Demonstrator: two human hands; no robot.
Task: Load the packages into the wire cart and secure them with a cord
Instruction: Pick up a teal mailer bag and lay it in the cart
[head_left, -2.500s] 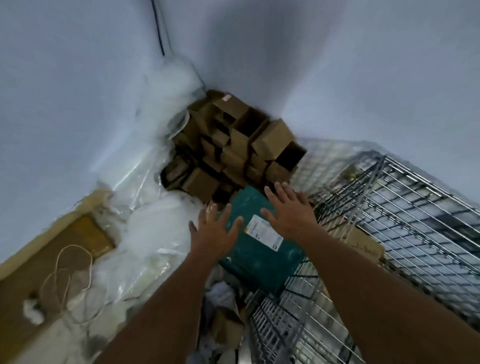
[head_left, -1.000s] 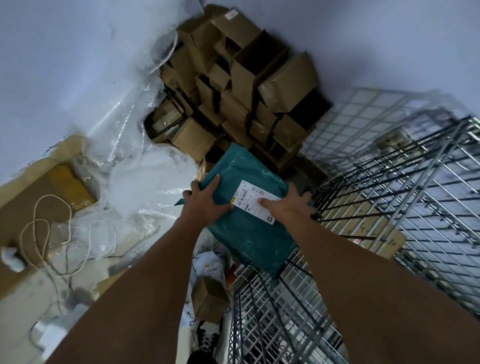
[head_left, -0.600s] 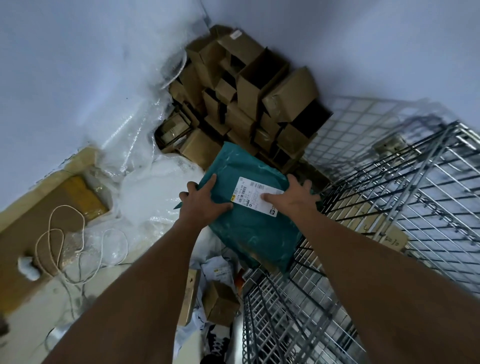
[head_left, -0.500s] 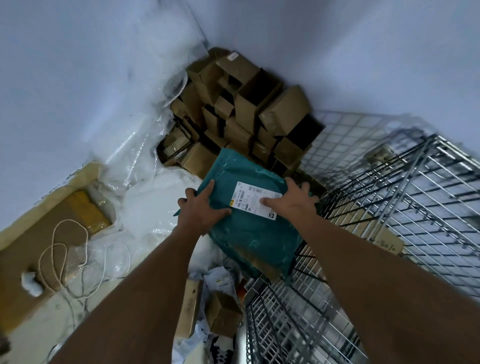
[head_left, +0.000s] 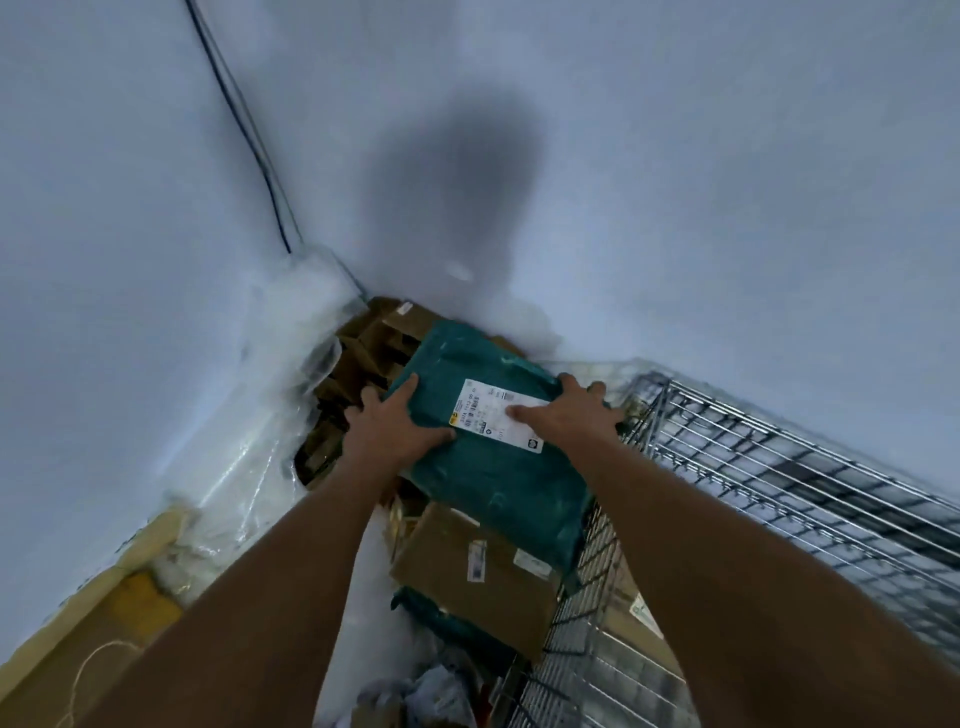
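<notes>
Centre of frame: I am gripping the teal package (head_left: 483, 457) with my left hand (head_left: 387, 426) and right hand (head_left: 563, 415), fingers curled over its opposite edges, holding it beside the wire cart (head_left: 779, 467) at lower right, above a cardboard box (head_left: 467, 577).

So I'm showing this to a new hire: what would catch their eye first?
The teal mailer bag with its white shipping label, gripped at its edges by the left hand and right hand, mid-frame. Then the wire cart at right, and the cardboard box below the bag.
</notes>
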